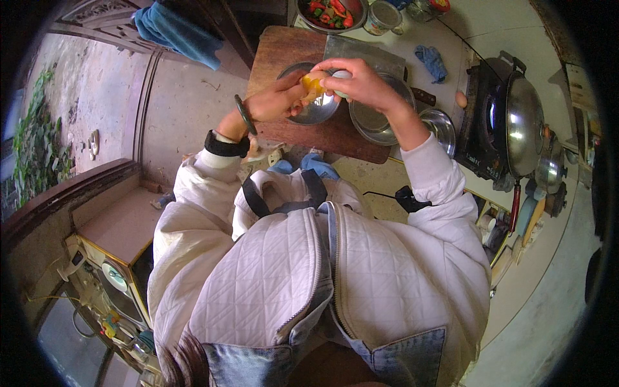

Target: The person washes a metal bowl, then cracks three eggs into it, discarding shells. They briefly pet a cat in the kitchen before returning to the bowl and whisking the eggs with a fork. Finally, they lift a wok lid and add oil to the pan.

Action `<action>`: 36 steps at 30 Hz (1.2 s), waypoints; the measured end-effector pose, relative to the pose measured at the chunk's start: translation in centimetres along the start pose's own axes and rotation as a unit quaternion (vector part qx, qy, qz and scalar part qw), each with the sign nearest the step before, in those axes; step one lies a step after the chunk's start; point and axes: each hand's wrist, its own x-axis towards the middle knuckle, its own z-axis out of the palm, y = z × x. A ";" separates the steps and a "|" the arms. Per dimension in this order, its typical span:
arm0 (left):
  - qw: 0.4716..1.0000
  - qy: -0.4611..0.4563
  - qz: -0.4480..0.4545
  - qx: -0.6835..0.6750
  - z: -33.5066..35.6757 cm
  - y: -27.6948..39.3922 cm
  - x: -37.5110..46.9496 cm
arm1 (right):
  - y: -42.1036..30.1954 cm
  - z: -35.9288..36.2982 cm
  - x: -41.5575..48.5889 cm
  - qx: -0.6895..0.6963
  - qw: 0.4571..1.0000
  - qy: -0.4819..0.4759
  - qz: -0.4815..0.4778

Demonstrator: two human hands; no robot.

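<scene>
Egg yolk (pixel 314 85) shows yellow between my hands, above a steel bowl (pixel 316 112) on a wooden cutting board (pixel 285 44). My left hand (pixel 278 96), with a dark bangle at the wrist, holds a brown egg's shell (pixel 315 76) at the yolk. From the right, my right hand (pixel 362 82) holds a pale, rounded piece, apparently eggshell (pixel 343 75), and its fingertips touch the yolk area. A second metal bowl (pixel 379 126) stands right of the first. Beside it lies a cleaver, its wide blade (pixel 365 52) partly under the bowl and my right arm.
A bowl of red and green peppers (pixel 333 13) and a lidded jar (pixel 383 17) stand behind the board. To the right are a blue cloth (pixel 431 63), a whole egg (pixel 461 99), a glass bowl (pixel 439 126), a gas stove (pixel 478 121) and a wok (pixel 524 123).
</scene>
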 end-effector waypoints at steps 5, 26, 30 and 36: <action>0.954 -0.021 0.136 0.265 -1.3 0.4 -0.1 | 1.1 -0.4 0.1 -0.093 0.991 0.031 -0.088; 0.758 0.078 0.201 0.615 1.0 6.6 -3.1 | -1.5 -0.5 -3.5 -0.161 0.967 0.084 -0.178; 0.750 0.089 0.189 0.627 1.1 5.8 -3.2 | -1.1 -0.6 -3.8 -0.145 0.970 0.084 -0.175; 0.792 0.122 0.193 0.566 0.4 3.4 -2.9 | 0.2 -0.5 -4.6 -0.096 0.981 0.114 -0.120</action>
